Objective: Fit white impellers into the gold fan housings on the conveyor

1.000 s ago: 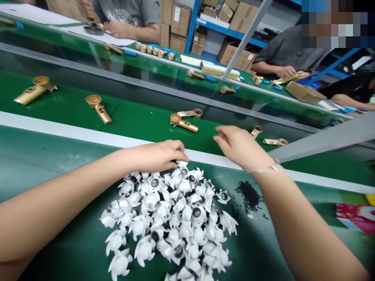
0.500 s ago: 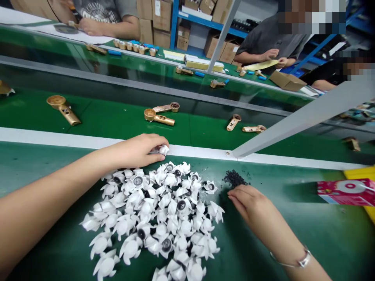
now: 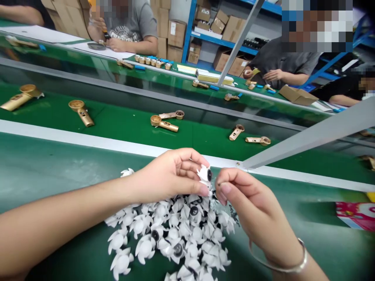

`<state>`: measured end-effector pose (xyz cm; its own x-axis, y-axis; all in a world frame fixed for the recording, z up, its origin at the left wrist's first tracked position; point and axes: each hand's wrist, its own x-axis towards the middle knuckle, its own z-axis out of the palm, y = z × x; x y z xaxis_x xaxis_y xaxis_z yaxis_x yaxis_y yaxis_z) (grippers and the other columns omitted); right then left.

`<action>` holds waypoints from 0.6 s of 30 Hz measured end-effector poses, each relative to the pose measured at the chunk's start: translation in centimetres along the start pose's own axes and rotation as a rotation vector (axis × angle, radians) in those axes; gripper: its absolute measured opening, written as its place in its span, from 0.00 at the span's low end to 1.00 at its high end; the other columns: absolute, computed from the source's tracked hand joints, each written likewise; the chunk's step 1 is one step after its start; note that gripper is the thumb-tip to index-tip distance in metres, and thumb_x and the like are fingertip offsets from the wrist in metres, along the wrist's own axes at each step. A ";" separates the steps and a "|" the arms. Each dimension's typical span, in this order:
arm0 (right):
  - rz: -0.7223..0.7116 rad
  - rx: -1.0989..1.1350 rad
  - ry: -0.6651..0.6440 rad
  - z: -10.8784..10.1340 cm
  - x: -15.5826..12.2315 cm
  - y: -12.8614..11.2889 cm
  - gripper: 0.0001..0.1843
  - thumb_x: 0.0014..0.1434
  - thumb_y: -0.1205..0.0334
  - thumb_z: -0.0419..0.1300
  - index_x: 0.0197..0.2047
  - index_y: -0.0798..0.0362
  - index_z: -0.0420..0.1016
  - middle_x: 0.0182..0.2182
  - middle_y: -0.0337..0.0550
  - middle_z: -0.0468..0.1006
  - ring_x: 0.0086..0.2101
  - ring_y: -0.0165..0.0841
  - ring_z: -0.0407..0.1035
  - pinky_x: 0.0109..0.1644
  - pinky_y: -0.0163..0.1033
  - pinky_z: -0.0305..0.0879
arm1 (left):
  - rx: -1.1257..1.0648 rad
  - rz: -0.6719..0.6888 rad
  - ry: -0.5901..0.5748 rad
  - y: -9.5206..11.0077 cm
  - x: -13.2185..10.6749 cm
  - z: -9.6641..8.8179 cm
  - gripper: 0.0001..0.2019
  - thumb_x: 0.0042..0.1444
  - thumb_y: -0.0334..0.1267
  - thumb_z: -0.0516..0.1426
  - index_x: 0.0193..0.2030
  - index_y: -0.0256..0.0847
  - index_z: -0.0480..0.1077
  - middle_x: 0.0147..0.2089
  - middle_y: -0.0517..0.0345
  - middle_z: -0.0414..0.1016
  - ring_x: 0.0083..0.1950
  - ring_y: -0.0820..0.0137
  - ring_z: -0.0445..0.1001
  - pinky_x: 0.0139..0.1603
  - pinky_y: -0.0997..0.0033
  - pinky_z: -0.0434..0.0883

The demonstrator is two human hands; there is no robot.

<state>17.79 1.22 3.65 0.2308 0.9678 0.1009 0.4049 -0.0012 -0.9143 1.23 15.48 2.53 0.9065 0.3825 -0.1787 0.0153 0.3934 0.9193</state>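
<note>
My left hand (image 3: 172, 175) holds a white fan blade (image 3: 202, 174) between thumb and fingers, its dark round hub turned toward my right hand (image 3: 252, 207). That right hand is pinched, with a tiny black piece (image 3: 220, 183) just showing at the fingertips, a short gap from the hub. Below both hands a heap of similar white fan blades (image 3: 146, 248) covers the green table, some with their dark hubs upward. The pile of small black pieces (image 3: 233, 214) is mostly hidden behind my right hand.
Gold handheld fan housings (image 3: 82, 113) lie on the green belt (image 3: 123, 128) beyond a white rail (image 3: 96, 144). A slanted grey post (image 3: 307, 136) rises at right, near a red box (image 3: 354, 214). Other people work at the far bench.
My left hand has moved right with the fan blade, its hub now showing. My right hand has lifted from the black pieces and come close to the left. The camera view has shifted.
</note>
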 end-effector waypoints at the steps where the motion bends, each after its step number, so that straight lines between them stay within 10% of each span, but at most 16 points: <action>1: -0.003 0.073 -0.001 0.7 0.6 -0.6 0.08 0.68 0.59 0.54 0.37 0.50 0.70 0.25 0.34 0.66 0.26 0.26 0.61 0.30 0.30 0.64 | -0.012 0.017 0.013 0.0 -0.2 0.2 0.20 0.47 0.28 0.71 0.45 0.40 0.71 0.38 0.60 0.79 0.35 0.77 0.78 0.41 0.75 0.75; 18: -0.167 -0.285 0.169 1.9 0.4 -0.7 0.06 0.66 0.67 0.56 0.40 0.47 0.73 0.31 0.38 0.73 0.30 0.30 0.69 0.33 0.36 0.66 | -0.045 0.060 0.056 0.3 -0.5 0.6 0.19 0.44 0.26 0.71 0.41 0.39 0.70 0.34 0.62 0.79 0.34 0.76 0.80 0.39 0.76 0.76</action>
<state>15.91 2.13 3.64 0.2738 0.9055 0.3243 0.6743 0.0597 -0.7361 1.10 14.88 3.09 0.8801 0.4525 -0.1440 -0.0589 0.4049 0.9125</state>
